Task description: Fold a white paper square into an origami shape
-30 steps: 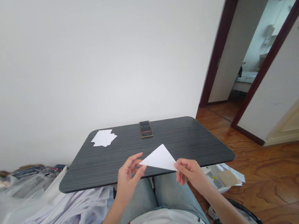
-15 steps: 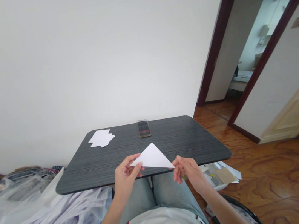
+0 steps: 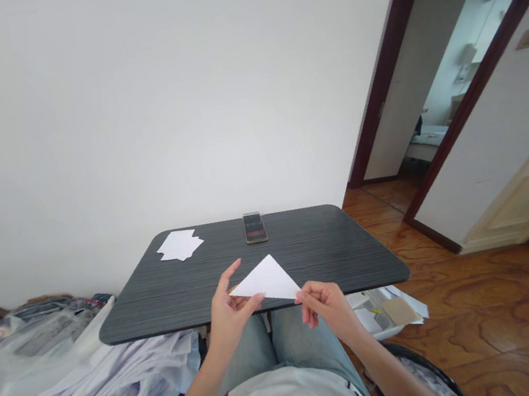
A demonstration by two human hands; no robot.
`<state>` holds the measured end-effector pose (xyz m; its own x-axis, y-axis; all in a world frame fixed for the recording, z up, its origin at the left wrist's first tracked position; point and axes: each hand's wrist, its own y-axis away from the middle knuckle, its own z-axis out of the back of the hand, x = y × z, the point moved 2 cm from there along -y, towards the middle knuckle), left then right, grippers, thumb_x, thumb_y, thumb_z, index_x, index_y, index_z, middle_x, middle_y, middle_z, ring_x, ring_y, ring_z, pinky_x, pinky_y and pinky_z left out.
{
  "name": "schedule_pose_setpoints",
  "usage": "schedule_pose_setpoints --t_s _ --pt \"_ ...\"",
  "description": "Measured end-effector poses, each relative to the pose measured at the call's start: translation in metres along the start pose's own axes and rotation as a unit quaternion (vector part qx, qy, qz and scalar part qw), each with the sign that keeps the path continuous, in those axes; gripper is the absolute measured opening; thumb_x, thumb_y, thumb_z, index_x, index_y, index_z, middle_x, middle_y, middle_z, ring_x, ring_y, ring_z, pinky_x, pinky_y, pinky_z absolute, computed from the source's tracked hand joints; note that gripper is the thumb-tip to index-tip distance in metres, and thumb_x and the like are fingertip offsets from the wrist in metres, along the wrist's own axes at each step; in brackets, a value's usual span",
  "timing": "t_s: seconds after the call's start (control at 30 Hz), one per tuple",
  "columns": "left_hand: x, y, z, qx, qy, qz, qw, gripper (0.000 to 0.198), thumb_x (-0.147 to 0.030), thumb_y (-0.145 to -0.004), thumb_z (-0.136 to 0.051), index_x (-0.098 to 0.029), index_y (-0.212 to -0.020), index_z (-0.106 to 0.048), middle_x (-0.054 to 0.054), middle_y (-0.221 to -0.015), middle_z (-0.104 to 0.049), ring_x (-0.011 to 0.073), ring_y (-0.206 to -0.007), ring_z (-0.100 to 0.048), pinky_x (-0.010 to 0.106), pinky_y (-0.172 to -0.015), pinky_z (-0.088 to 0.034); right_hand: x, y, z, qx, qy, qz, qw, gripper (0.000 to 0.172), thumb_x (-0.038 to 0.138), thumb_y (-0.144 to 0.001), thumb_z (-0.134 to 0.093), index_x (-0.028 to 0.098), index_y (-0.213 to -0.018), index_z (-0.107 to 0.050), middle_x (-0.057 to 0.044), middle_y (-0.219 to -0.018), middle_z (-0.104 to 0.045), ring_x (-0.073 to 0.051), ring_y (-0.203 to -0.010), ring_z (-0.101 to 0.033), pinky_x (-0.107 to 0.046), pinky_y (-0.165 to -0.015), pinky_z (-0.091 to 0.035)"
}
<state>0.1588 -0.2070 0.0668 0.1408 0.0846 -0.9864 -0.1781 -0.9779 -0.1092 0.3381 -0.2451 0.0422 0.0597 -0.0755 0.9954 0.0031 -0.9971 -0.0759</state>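
A white paper triangle is held in front of me, above the near edge of a dark grey wood-grain table. My left hand has its left corner between the thumb and fingers, with the index finger raised. My right hand pinches its lower right corner. Farther back on the table lie a few loose white paper sheets. A smartphone stands near the far edge, out of reach of both hands.
A heap of white cloth and plastic lies to the left of my lap. Papers in a box sit on the wooden floor right of the table. A black-rimmed basket stands at lower right, and a doorway opens at right.
My right hand has moved left along the paper's lower edge. My left index finger has lifted from the paper, and the triangle has shifted slightly.
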Motion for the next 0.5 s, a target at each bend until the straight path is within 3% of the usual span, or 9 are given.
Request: schedule_pose_setpoints --t_s 0.3,0.5 --pt "0.002 0.002 -0.007 -0.012 0.006 0.008 1.000 0.081 -0.024 -0.061 -0.070 -0.015 -0.129 -0.028 0.000 -0.058 -0.066 0.0144 -0.055 -0.065 0.020 -0.054 -0.050 -0.001 -0.003 -0.010 0.000 0.003 -0.006 1.000 0.028 0.040 -0.071 -0.061 0.015 -0.060 -0.054 0.002 -0.044 -0.056 -0.007 -0.034 -0.045 -0.018 -0.037 -0.036" --pt "0.003 0.001 -0.002 -0.030 0.008 0.003 1.000 0.079 -0.025 -0.061 -0.070 -0.016 -0.128 -0.030 -0.001 -0.062 -0.064 0.0123 -0.050 -0.062 0.019 -0.047 -0.048 -0.005 -0.005 -0.009 -0.003 0.004 -0.006 1.000 0.028 0.040 -0.072 -0.060 0.015 -0.061 -0.055 0.002 -0.042 -0.056 -0.007 -0.033 -0.045 -0.018 -0.036 -0.035"
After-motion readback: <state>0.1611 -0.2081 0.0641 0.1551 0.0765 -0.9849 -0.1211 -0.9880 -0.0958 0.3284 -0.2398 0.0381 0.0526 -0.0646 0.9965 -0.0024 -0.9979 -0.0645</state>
